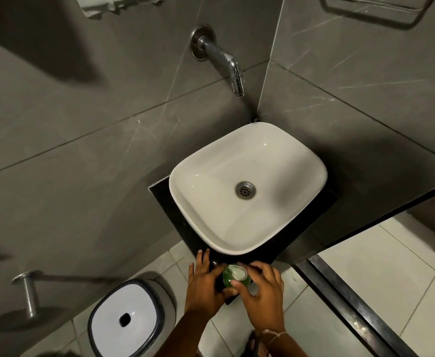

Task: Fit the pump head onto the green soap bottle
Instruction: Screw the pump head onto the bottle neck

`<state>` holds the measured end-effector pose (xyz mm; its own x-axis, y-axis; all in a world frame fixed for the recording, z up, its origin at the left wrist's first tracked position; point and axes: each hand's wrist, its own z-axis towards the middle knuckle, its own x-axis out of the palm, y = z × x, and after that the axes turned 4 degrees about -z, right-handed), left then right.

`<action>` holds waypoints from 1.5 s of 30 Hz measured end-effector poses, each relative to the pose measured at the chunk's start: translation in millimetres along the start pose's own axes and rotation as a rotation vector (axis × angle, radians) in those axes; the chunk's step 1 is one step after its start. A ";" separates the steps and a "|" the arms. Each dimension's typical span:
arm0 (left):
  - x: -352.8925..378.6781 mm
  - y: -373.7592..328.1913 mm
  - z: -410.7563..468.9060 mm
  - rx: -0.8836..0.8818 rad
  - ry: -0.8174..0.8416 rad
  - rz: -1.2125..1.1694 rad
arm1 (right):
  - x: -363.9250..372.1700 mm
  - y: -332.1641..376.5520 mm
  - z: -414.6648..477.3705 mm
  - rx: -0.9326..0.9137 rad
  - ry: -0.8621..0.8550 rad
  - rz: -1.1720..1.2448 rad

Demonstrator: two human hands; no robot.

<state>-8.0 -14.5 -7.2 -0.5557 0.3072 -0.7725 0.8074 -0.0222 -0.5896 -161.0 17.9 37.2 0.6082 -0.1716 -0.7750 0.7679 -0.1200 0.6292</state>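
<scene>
Nearest, 2 hands at the black counter's [165, 199] front corner, left hand [203, 287] cupped around green soap bottle [228, 279], right hand [261, 292] pinching white pump head [237, 273] atop it, beyond, white basin [185, 176], wall tap [226, 63].

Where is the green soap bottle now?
In the head view, bottom centre: the green soap bottle stands on the dark counter before the sink, between left hand and right hand.
</scene>
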 end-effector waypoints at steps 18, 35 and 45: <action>1.5 -2.8 -1.1 -0.007 -0.031 -0.006 | 18.4 13.9 4.1 0.200 -0.092 0.086; 0.4 -4.0 -1.9 -0.003 -0.034 -0.006 | 20.1 16.1 3.9 0.208 -0.051 0.063; 1.9 -3.0 -1.1 -0.011 -0.034 0.003 | 19.6 20.4 4.3 0.267 -0.096 0.046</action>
<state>-11.3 -12.8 -6.6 -0.5600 0.2743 -0.7818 0.8107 -0.0128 -0.5853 -134.3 7.9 35.1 0.6098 -0.2735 -0.7439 0.6517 -0.3611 0.6670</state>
